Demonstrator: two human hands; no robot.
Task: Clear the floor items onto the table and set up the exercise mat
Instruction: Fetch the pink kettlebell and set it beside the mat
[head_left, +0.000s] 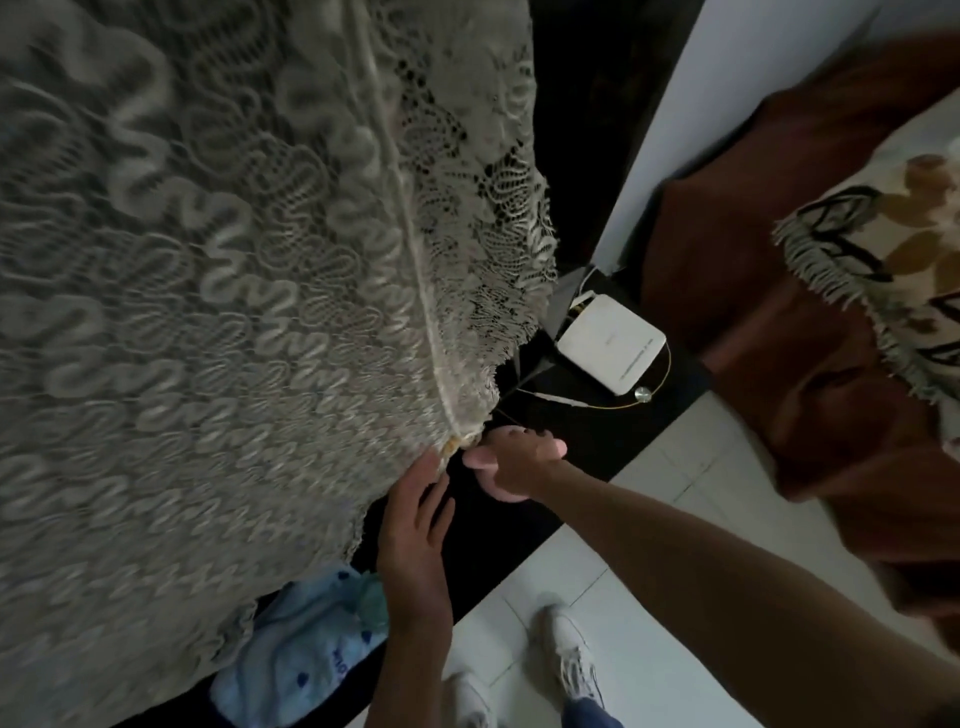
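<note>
A white lace cloth drapes over most of the black table. My right hand is shut on a pink object, held just above the dark tabletop by the cloth's corner. My left hand lies flat with fingers apart, its fingertips touching the cloth's edge. A light blue plastic package lies on the table's near end, partly under the cloth. No exercise mat is in view.
A white router with cables and a thin gold ring sits on the table's far corner. A brown sofa with a fringed patterned throw stands to the right. White floor tiles and my white shoes are below.
</note>
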